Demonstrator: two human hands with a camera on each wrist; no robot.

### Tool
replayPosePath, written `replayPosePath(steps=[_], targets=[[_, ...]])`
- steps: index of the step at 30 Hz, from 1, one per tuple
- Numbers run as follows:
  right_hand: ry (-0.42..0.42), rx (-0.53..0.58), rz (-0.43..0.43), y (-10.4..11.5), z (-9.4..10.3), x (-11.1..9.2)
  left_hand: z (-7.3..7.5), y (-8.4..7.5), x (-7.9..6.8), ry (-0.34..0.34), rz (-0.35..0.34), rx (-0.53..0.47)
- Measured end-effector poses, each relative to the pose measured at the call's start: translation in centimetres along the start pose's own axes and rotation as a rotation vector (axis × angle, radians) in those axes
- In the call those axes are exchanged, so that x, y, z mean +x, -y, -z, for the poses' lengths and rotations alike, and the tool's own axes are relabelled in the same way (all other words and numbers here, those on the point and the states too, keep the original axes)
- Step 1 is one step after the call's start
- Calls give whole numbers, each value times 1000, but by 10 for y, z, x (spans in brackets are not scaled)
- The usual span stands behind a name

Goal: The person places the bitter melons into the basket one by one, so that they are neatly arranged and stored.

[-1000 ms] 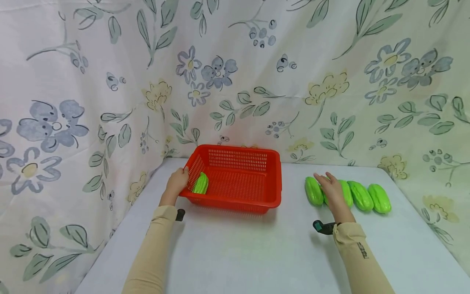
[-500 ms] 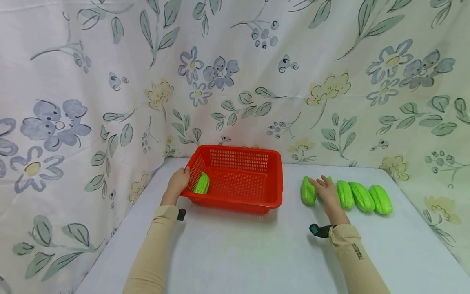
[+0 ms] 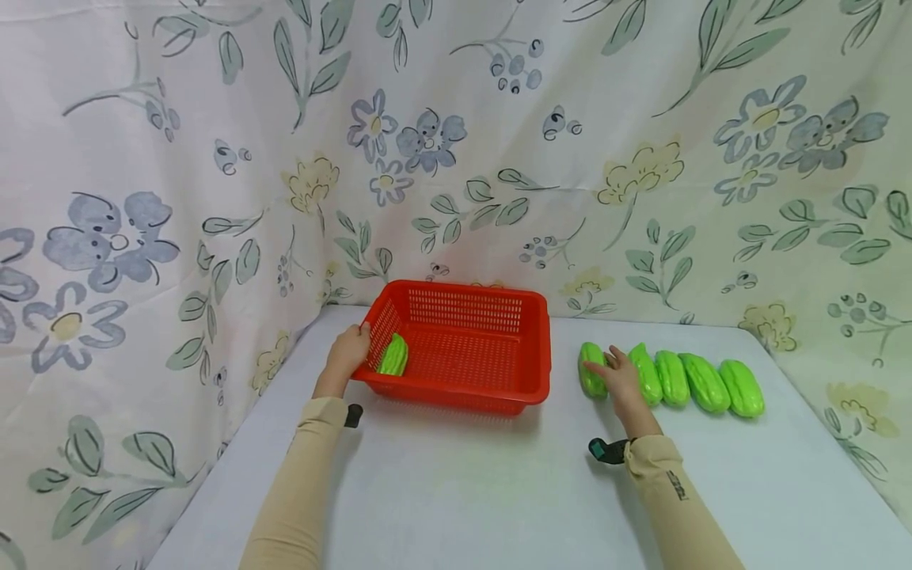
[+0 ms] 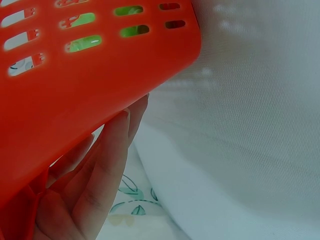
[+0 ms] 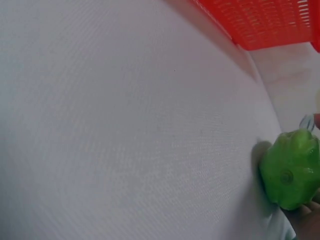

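Observation:
A bright green, ribbed bitter melon (image 3: 591, 385) lies leftmost in the group on the right of the table. My right hand (image 3: 621, 386) holds it from above, thumb across it and fingers along its right side. In the right wrist view the melon's lobed end (image 5: 287, 172) shows close to the tabletop, with parts of the hand at its upper and lower edges. My left hand (image 3: 347, 350) grips the left rim of a red slotted plastic basket (image 3: 456, 392), fingers (image 4: 107, 160) under the rim in the left wrist view. One bitter melon (image 3: 393, 355) lies inside, at the basket's left.
Several more bitter melons (image 3: 705, 383) lie side by side to the right of my right hand. The white table (image 3: 470, 491) ends at the back against a floral curtain (image 3: 456, 142). A dark wrist-camera mount (image 3: 606, 450) juts from the right wrist.
My right hand has moved left, and the leftmost bitter melon has shifted left from the others, opening a gap. The left hand and basket keep their place.

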State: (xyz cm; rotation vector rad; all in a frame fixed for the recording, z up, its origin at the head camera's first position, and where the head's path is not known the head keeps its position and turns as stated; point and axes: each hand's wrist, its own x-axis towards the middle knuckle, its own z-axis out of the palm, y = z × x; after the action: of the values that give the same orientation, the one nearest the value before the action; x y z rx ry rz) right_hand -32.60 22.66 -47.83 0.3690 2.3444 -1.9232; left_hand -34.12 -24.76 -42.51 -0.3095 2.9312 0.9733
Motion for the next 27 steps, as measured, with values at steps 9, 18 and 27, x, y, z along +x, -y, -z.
replayPosePath(steps=[9,18,27], targets=[[-11,-3,-13,0,0,1,2,0,0,4,-2,13],[-13,0,-21,-1,4,2,0,1,1,6,-1,15],[-8,2,-19,4,7,2,0,1,1,-6,2,23]])
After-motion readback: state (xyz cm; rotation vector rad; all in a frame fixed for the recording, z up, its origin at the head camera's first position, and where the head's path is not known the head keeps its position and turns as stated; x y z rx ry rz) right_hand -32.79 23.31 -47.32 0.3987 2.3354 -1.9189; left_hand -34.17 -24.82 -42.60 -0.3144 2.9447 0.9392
